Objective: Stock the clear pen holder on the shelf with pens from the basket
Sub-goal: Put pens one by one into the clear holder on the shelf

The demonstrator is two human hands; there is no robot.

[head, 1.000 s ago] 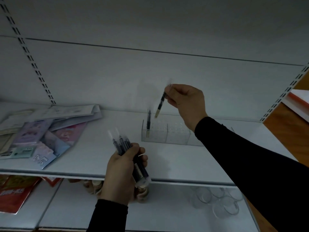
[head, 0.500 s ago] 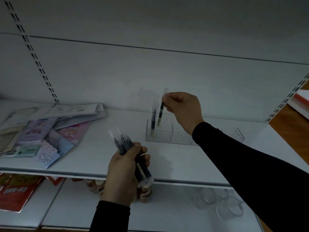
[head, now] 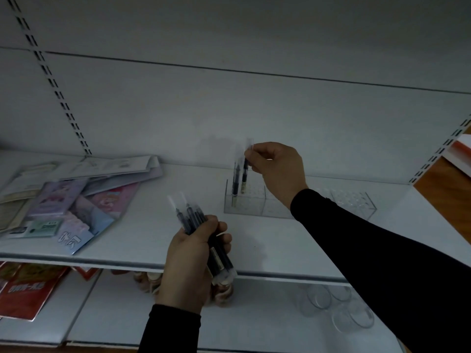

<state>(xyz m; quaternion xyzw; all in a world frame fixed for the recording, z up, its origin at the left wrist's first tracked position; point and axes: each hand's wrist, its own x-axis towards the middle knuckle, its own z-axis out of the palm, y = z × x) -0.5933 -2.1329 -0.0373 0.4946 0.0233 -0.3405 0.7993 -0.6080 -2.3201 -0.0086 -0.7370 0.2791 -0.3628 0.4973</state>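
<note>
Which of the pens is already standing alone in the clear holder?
The left pen, upright in the clear holder with nothing touching it. The right hand pinches its neighbour; the left hand grips the rest.

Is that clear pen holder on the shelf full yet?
No. The clear pen holder has one pen standing in it; the right hand is lowering a second pen.

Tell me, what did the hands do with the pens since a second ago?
The right hand brought its pen down from above the holder until its tip reached the holder's top, beside the pen already standing there. Its grip on the pen has not let go. The left hand kept its bundle; the booklets stayed put.
</note>
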